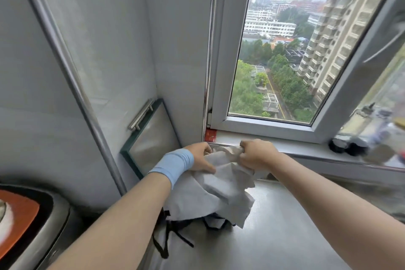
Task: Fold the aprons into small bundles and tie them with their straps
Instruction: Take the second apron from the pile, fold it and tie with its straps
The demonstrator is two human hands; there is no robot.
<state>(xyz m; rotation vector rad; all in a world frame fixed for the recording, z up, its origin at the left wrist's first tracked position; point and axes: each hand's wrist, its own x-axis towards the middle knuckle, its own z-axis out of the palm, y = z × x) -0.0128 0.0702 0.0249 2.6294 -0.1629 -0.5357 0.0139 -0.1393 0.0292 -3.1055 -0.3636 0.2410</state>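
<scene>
On the steel desk (285, 226) by the window (274, 50), a crumpled white apron (219, 188) with dark straps (166, 239) is lifted by the left hand (200, 158) and right hand (256, 154), fingers closed on its top edge.

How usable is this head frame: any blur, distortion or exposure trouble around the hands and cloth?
Head view: even daylight from the open window, sky nearly blown out; wide-angle bending of the wall trim; right edge by the sill smeared; both hands and the pale apron reasonably sharp, dark straps soft.
</scene>
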